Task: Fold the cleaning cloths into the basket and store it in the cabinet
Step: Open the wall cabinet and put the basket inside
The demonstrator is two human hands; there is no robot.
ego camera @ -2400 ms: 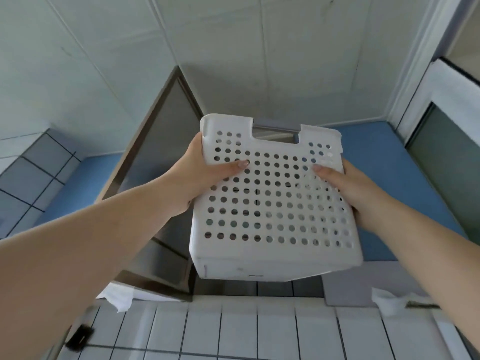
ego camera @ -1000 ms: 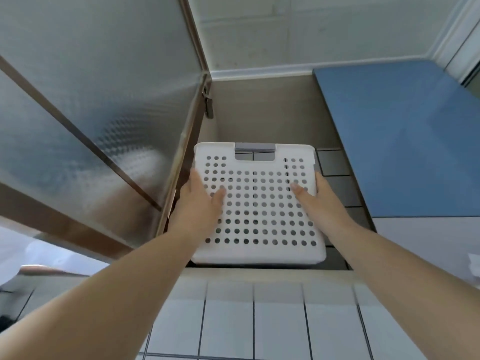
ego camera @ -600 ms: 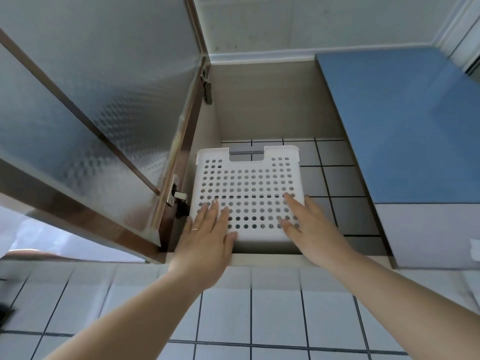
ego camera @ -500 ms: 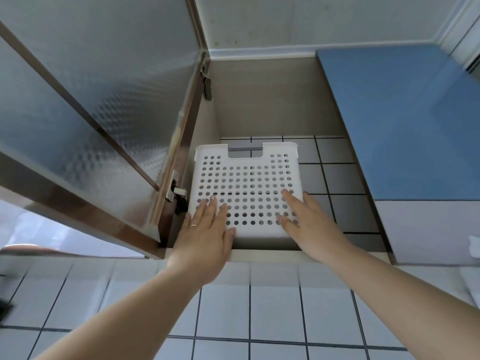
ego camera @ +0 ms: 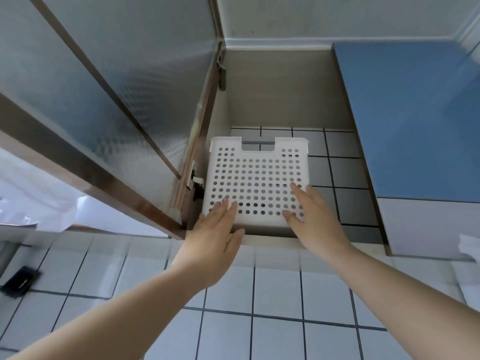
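The white perforated basket (ego camera: 255, 183) sits inside the open cabinet (ego camera: 280, 89), on its lower shelf, tucked toward the left side just beside the hinged edge of the door. Its near wall faces the camera, a grid of round holes with a handle cut-out at the top rim. What lies in the basket cannot be told from this angle (the holes show only grey behind them).

The left hand (ego camera: 213, 242) is flat and open, its fingers (ego camera: 220, 206) held close together and laid against the lower left corner of the basket's near wall, with the thumb out to the side over the cabinet's front lip. The right hand (ego camera: 315, 216) is likewise flat, its fingers (ego camera: 296, 189) slightly spread and resting on the lower right part of the same wall. Neither hand grips anything; both only press with the palm side.

The frosted glass door (ego camera: 109, 94) with its brown frame stands swung open to the left. A blue cabinet front (ego camera: 405, 120) closes the neighbouring unit on the right. Below the cabinet runs a white tiled wall (ego camera: 275, 294) with dark grout, and a small black object (ego camera: 19, 280) sits at the far left edge.
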